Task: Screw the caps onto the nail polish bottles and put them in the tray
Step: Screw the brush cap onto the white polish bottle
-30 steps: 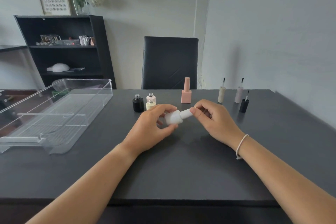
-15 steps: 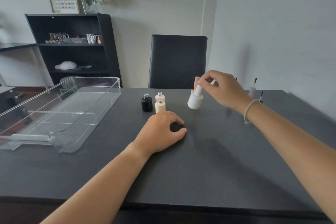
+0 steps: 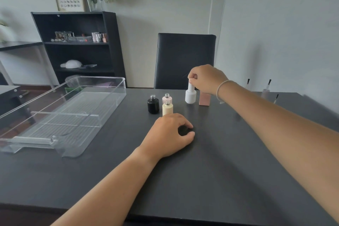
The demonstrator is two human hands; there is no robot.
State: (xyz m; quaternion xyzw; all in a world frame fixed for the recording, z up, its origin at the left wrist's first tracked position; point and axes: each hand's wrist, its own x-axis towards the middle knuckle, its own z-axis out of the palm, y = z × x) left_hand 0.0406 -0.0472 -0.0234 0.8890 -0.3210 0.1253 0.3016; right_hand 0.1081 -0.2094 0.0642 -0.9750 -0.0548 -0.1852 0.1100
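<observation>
My right hand (image 3: 206, 78) pinches the cap of the white capped bottle (image 3: 190, 94), which stands upright on the dark table beside the pink square bottle (image 3: 204, 98). Three uncapped bottles stand together further left: black (image 3: 153, 105), pale pink (image 3: 167, 98), cream (image 3: 167, 108). My left hand (image 3: 169, 135) rests curled on the table just in front of the cream bottle, holding nothing. Loose brush caps (image 3: 266, 91) stand at the far right, partly hidden by my right forearm. The clear plastic tray (image 3: 77, 115) lies at the left with nothing in it.
A black chair (image 3: 184, 60) stands behind the table's far edge. A black shelf unit (image 3: 77, 46) with small items stands at the back left. The table (image 3: 201, 180) reaches to the wall on the right.
The white bottle left my left hand; my right hand carried it back and set it upright beside the pink bottle. My left hand dropped onto the table.
</observation>
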